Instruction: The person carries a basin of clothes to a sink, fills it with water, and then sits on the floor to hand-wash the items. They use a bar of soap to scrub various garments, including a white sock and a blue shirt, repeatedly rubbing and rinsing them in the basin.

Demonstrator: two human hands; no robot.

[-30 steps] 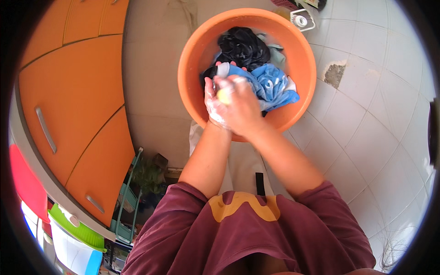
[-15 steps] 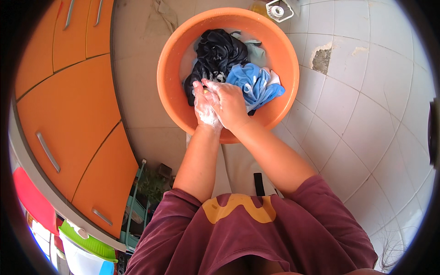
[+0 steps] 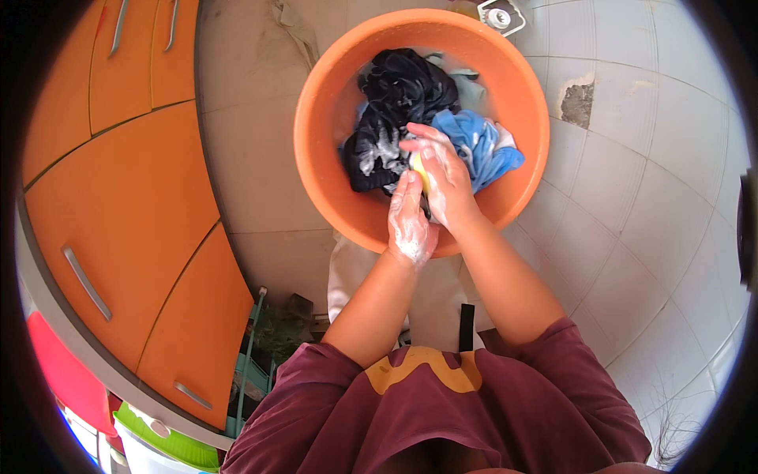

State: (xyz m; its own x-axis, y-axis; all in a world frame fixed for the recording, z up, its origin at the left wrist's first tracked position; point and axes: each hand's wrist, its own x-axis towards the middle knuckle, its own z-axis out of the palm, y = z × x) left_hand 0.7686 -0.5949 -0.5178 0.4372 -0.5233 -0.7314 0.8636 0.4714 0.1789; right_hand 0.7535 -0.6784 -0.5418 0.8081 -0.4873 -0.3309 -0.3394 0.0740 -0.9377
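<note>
Over the near side of an orange plastic tub (image 3: 309,134), a yellow bar of soap (image 3: 421,171) is pressed between my two hands. White lather coats both. My right hand (image 3: 446,182) lies along the soap's right side, its fingers reaching out past it. Lower down, my left hand (image 3: 409,225) has its fingertips against the soap's near left side; part of its palm is hidden. Inside the tub, just beyond my hands, lie a wet black garment (image 3: 407,87) streaked with suds and a bunched blue cloth (image 3: 482,150). A pale grey-green cloth (image 3: 470,91) shows at the back.
Orange cabinets (image 3: 118,197) with metal handles line the left. White tiles (image 3: 624,205) with a broken patch (image 3: 577,103) cover the right. A clear container with a white cap (image 3: 498,18) stands behind the tub. A teal rack (image 3: 251,363) with a plant is at lower left.
My hands have slid from lapping over each other to being offset, my left lower, and the yellow soap now shows between them. The tub and surroundings sit farther right in view.
</note>
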